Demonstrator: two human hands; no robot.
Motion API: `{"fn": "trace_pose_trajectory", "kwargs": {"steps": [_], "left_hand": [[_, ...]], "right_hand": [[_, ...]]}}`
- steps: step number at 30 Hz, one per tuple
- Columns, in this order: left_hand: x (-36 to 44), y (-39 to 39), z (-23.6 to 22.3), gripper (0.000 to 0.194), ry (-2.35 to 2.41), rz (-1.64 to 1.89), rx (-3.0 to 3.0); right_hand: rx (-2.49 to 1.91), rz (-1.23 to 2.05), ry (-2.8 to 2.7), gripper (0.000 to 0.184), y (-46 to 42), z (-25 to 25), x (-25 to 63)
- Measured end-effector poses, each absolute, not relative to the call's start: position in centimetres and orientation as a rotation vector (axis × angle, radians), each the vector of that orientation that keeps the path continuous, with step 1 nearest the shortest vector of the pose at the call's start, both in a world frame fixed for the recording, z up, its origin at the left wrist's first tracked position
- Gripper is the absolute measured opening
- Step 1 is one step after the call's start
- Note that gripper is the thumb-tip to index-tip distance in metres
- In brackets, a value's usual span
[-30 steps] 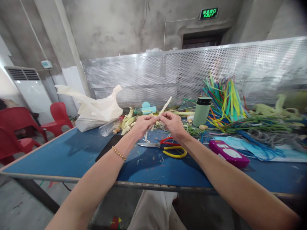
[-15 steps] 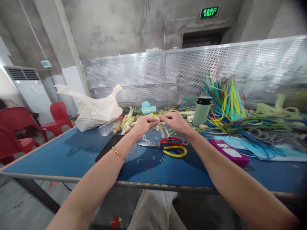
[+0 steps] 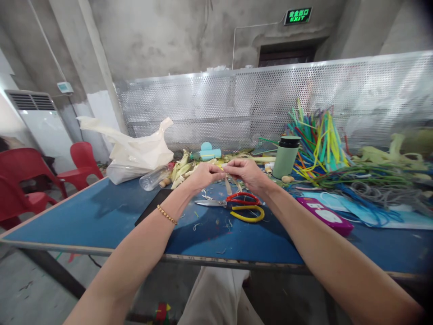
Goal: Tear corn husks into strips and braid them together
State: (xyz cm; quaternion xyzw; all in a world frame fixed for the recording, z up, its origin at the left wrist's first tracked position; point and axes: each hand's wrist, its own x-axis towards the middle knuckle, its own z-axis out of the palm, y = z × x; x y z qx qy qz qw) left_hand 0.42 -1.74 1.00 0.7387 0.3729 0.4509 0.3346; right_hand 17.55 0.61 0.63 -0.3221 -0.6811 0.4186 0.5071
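My left hand (image 3: 204, 177), with a gold beaded bracelet on its wrist, is closed in a pinch at the middle of the view. Fingertip to fingertip with it, my right hand (image 3: 249, 174) is pinched as well. Between them they grip a pale corn husk strip (image 3: 228, 186), whose ends dangle under the fingers; the pinched part is mostly hidden. Just below lie scissors (image 3: 211, 203) with silver blades, one red handle and one yellow handle. Dried corn husks (image 3: 182, 169) lie behind my left hand.
A white plastic bag (image 3: 138, 151) and clear bottle (image 3: 154, 179) stand left on the blue table (image 3: 84, 221), by a dark tablet (image 3: 152, 207). Rightward are a green tumbler (image 3: 287, 158), a purple box (image 3: 324, 215), blue masks (image 3: 368, 210) and colourful strips (image 3: 324, 144).
The husk strip that stuck up above my right fingers now hangs below them. My right hand's fingers have shifted their pinch; my left hand stays nearly in place.
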Motion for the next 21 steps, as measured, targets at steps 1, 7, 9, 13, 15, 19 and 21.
{"fn": "trace_pose_trajectory", "kwargs": {"steps": [1, 7, 9, 13, 15, 19, 21], "left_hand": [[0.4, -1.7, 1.0, 0.022, 0.972, 1.169, 1.936], [0.4, -1.3, 0.6, 0.016, 0.924, 1.14, 1.925], [0.5, -1.2, 0.6, 0.016, 0.908, 1.135, 1.914], [0.6, -1.3, 0.5, 0.02, 0.841, 1.144, 1.853], [0.5, -1.1, 0.3, 0.023, 0.808, 1.138, 1.814], [0.2, -0.1, -0.2, 0.022, 0.784, 1.13, 1.755], [0.1, 0.2, -0.3, 0.02, 0.804, 1.155, 1.755]], "right_hand": [[-0.774, 1.015, -1.633, 0.027, 0.7, 0.6, 17.5], [-0.762, 1.044, -1.598, 0.025, 0.8, 0.4, 17.4], [-0.78, 1.051, -1.593, 0.026, 0.8, 0.4, 17.4], [-0.791, 1.051, -1.634, 0.029, 0.6, 0.7, 17.5], [-0.811, 1.036, -1.666, 0.033, 0.5, 0.8, 17.5], [-0.881, 1.037, -1.698, 0.035, 0.3, 1.1, 17.7], [-0.903, 1.041, -1.713, 0.034, 0.2, 1.1, 17.8]]}}
